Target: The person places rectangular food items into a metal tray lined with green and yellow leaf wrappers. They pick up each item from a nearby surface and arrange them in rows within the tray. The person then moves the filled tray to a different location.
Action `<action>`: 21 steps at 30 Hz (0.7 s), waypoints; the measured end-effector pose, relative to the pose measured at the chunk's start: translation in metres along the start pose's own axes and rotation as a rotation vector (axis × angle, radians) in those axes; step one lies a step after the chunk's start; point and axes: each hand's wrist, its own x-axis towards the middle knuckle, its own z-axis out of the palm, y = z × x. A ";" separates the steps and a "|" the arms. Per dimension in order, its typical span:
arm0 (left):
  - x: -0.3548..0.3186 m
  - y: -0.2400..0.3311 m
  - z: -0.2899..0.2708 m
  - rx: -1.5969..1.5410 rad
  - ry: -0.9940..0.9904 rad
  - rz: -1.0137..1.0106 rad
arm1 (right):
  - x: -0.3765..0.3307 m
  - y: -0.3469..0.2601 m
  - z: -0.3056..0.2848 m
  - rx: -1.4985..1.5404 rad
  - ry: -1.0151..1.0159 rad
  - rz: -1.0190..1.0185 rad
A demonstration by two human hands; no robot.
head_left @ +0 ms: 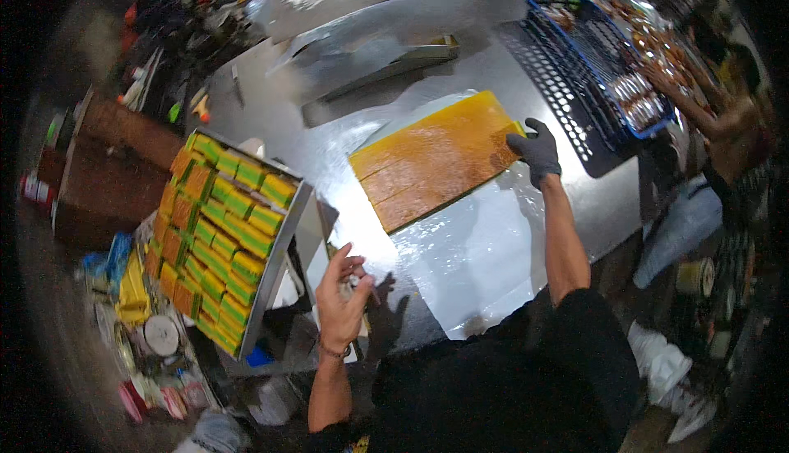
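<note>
A flat slab of layered cake (436,165), orange-brown on top with yellow along its far side, lies on a shiny plastic sheet (472,264). Long cut lines run across its top. My right hand (538,153), in a dark grey glove, grips the slab's right end, where a bit of yellow-green shows by the fingertips. My left hand (343,293), bare, hovers over the table's near edge, its fingers curled around something small and whitish that I cannot make out. Left of it, a tilted metal tray (283,235) holds rows of green-and-yellow cake pieces (222,235), some brown-topped.
Beyond the slab, a long metal pan or bar (386,71) lies on the metal table (485,50). A blue-rimmed crate (588,50) with wrapped packets stands at the far right, another person's arm (699,112) reaching to it. Cluttered goods (160,334) lie at left.
</note>
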 end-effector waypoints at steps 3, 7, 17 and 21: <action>-0.002 -0.001 -0.002 -0.023 -0.010 0.022 | -0.046 -0.035 0.030 0.196 -0.310 0.149; -0.019 -0.008 -0.027 0.104 0.053 0.071 | -0.110 -0.091 0.105 0.056 -0.542 0.074; -0.144 -0.063 -0.128 -0.037 0.237 -0.162 | -0.277 -0.181 0.386 0.252 -1.131 -0.256; -0.187 -0.089 -0.169 -0.066 0.358 -0.270 | -0.337 -0.182 0.490 0.044 -0.985 -0.355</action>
